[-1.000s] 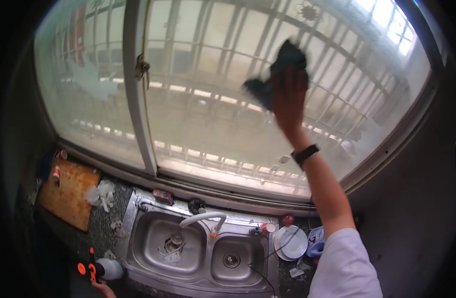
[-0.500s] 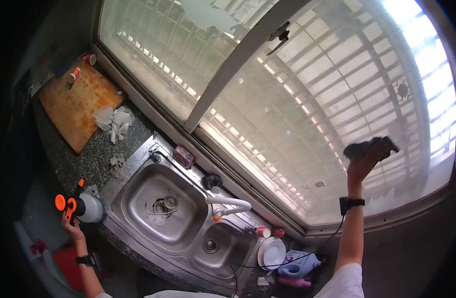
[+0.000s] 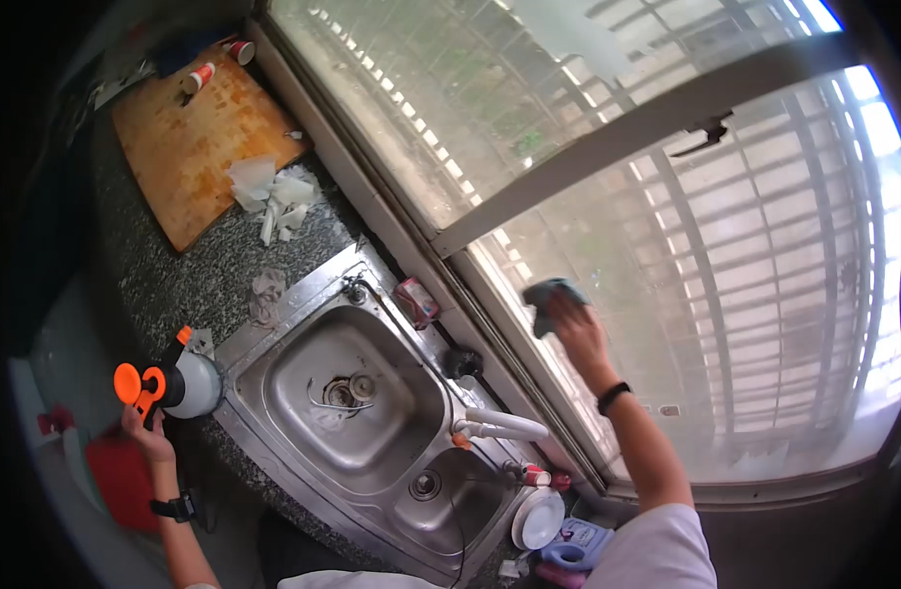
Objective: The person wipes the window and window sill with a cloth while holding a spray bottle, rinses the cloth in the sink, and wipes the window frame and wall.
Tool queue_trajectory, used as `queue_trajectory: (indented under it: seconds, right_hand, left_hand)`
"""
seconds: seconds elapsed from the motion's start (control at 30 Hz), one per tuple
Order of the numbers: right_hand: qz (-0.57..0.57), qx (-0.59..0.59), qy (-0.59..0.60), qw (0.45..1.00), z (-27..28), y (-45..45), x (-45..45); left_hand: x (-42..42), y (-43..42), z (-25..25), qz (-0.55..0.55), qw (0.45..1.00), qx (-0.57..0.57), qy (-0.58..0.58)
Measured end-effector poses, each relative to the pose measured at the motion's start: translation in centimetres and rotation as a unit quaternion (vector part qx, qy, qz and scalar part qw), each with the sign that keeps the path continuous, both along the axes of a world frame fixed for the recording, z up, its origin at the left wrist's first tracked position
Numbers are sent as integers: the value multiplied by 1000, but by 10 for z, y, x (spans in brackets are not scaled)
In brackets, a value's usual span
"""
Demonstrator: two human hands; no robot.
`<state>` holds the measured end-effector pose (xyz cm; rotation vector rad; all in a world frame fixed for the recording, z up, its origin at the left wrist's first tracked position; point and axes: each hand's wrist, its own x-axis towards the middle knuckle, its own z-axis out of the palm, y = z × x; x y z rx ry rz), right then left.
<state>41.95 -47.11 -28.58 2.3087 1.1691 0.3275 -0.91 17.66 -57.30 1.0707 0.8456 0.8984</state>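
Under the right hand (image 3: 578,329), at the lower edge of a barred-looking window pane (image 3: 608,294), is a dark cloth (image 3: 547,294); the fingers lie over it and hold it against the glass. The left hand (image 3: 148,437), well apart from the right, is clamped around the black-and-orange handle of a spray bottle (image 3: 197,385), whose white body sits just beyond the fingers, tilted over the near side of the worktop (image 3: 200,280). Each wrist wears a black band.

Between the hands lies a steel double sink (image 3: 249,388), its larger basin closer to the left hand and its smaller one below the right forearm. A white faucet (image 3: 504,424) stands on the side nearer the right hand. Left of the right hand, along the sill, are a pink packet (image 3: 417,302) and a dark scrubber (image 3: 461,363).

Beneath the right forearm are a white dish (image 3: 539,520), a red-and-white cup (image 3: 535,475) and a blue jug (image 3: 576,543). Past the left hand, further along, a crumpled wad (image 3: 267,296), white scraps (image 3: 284,196) and a wooden board (image 3: 195,137) rest. Above and beyond the right hand, a dark latch (image 3: 708,134) is on the window frame (image 3: 657,137).
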Motion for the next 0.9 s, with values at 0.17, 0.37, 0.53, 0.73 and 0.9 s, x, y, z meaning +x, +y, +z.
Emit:
queue_trajectory:
  seconds: [0.17, 0.37, 0.53, 0.73, 0.9]
  right_hand:
    - [-82, 111, -318, 938, 144, 77, 9]
    - [-53, 34, -77, 995, -32, 114, 58]
    - [-20, -52, 47, 997, -66, 37, -6]
    - [-40, -156, 91, 983, -24, -66, -52]
    - [49, -43, 51, 997, -80, 90, 24]
  left_hand:
    - [9, -9, 31, 12, 999, -25, 31]
    - [6, 1, 39, -48, 998, 7, 43]
    - [-10, 2, 28, -24, 999, -28, 39]
    - [2, -16, 40, 81, 994, -43, 62]
    - [-15, -2, 34, 37, 998, -51, 33]
